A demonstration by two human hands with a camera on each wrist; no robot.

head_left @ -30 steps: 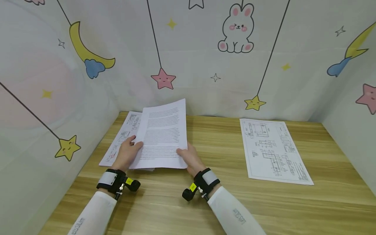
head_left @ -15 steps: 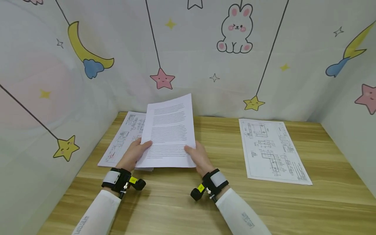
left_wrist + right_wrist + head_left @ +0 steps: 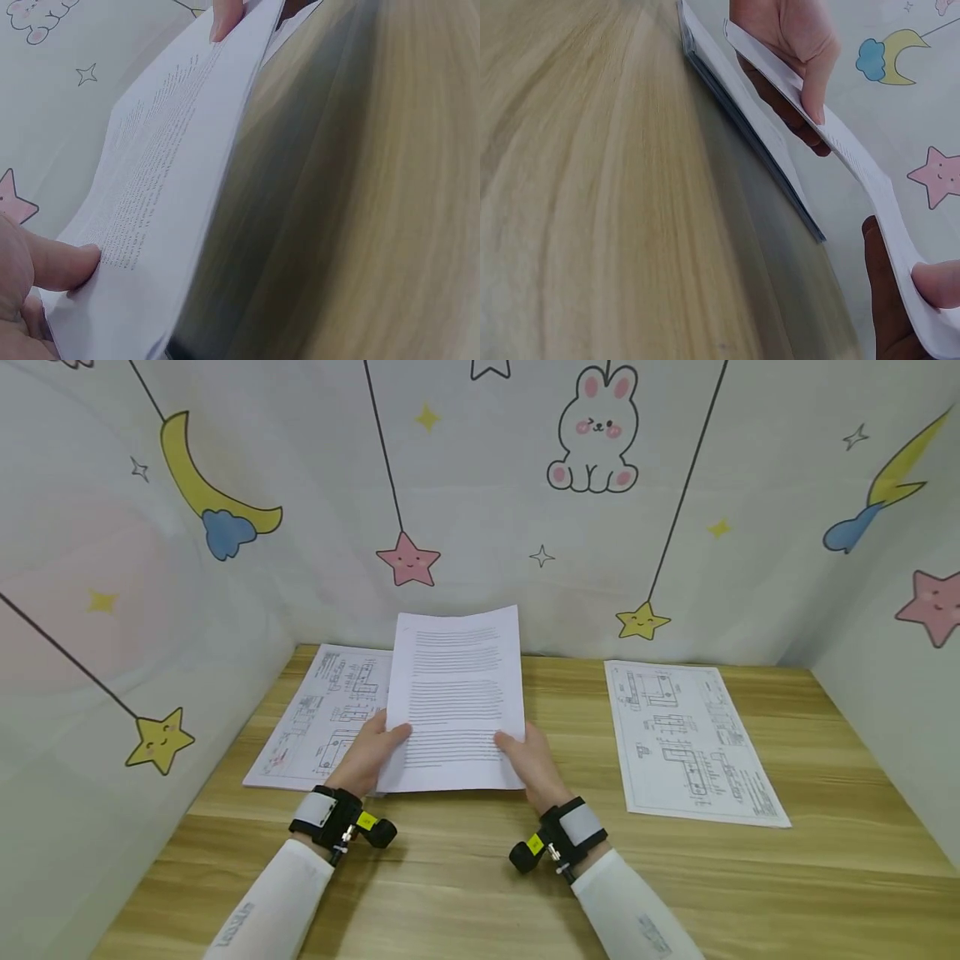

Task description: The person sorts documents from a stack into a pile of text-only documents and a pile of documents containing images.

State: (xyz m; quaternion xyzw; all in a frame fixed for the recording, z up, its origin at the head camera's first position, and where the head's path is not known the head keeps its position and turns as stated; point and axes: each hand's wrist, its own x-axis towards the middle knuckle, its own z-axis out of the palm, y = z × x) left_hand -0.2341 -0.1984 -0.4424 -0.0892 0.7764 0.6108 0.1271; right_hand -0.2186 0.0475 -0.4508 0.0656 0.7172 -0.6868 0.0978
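Observation:
A stack of printed paper (image 3: 457,693) is held up off the table, tilted, with lines of text facing me. My left hand (image 3: 369,753) grips its left edge, thumb on the front and fingers behind. On the opposite edge my right hand (image 3: 534,764) pinches the paper the same way. In the right wrist view the sheets (image 3: 862,176) bend slightly between the two hands, and fingers show underneath. The left wrist view shows the left thumb (image 3: 67,264) pressed on the printed face. Behind the left hand lies a pile of technical drawings (image 3: 300,747), partly hidden by the held paper.
At the right of the wooden table (image 3: 450,877) lies another drawing sheet (image 3: 686,747). A curtain (image 3: 480,510) with cartoon stars, a moon and a rabbit stands along the back and sides.
Both hands have carried the paper stack to the right, away from the pile of drawings. More of that pile now shows. The drawing sheet at the right has stayed in place.

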